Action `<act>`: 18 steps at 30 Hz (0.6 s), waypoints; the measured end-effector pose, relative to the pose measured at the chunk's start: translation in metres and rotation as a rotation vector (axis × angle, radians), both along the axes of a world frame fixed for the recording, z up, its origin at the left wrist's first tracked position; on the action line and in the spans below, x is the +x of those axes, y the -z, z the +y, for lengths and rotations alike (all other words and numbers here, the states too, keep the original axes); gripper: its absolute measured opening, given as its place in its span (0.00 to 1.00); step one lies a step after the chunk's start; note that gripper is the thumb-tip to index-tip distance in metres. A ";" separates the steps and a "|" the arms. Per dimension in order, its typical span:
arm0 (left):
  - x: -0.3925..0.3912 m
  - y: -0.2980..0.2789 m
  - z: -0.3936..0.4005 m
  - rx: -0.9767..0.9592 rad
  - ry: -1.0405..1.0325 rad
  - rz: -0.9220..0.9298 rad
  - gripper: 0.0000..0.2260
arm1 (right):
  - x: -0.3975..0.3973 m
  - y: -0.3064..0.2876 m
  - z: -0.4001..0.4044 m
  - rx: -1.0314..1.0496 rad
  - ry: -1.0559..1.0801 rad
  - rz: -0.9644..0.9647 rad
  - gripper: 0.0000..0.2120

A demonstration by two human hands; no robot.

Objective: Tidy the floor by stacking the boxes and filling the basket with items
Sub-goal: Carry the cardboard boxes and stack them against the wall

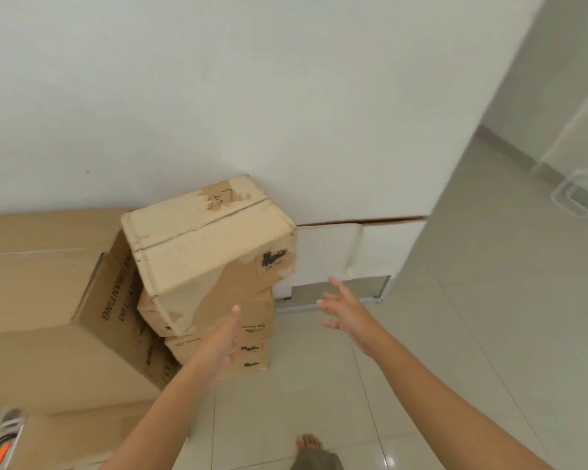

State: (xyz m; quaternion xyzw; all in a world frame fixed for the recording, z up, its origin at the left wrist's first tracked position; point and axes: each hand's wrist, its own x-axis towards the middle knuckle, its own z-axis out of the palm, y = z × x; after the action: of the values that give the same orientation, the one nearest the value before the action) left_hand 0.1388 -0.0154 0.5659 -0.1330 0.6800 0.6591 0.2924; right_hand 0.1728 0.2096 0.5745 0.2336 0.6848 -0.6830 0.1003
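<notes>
Stack of cardboard boxes against the white wall [286, 96], on the pale tiled floor [421, 385]. Top box [204, 239]: pale, worn, taped along its upper seam, handwritten marks near its far end; its long axis runs from near-left to far-right toward the wall, and it sits skewed on the middle box [252, 317], its near end overhanging that box's left side. Beneath both, the bottom box [252, 357], printed with small black logos. Just left of the stack, touching or nearly so, a large brown carton [41, 300] with black lettering down its side. My left hand [223, 344]: fingers straight and close together, raised in front of the middle box; whether it touches the cardboard I cannot tell. My right hand [345, 312]: fingers spread apart, holding nothing, in the air right of the stack. At lower left, a white basket [14, 442] holding orange and yellow items. My bare foot [309, 442] on the tiles below.
</notes>
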 end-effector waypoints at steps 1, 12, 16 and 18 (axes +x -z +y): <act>0.008 0.002 0.014 0.009 0.080 0.008 0.26 | 0.018 0.003 0.005 0.006 0.039 -0.006 0.31; 0.120 0.046 0.152 -0.019 0.639 -0.077 0.20 | 0.241 0.054 0.083 0.044 0.507 -0.201 0.25; 0.159 0.054 0.189 -0.072 0.822 -0.068 0.20 | 0.315 0.071 0.107 0.037 0.655 -0.272 0.23; 0.180 0.056 0.207 -0.098 0.901 -0.061 0.20 | 0.349 0.080 0.114 0.047 0.707 -0.307 0.23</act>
State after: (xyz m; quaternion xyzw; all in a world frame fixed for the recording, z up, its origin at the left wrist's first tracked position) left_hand 0.3187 0.1911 0.5101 0.1430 0.6916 0.4287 0.5634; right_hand 0.5222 0.3239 0.4942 0.5570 0.5545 -0.6166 -0.0455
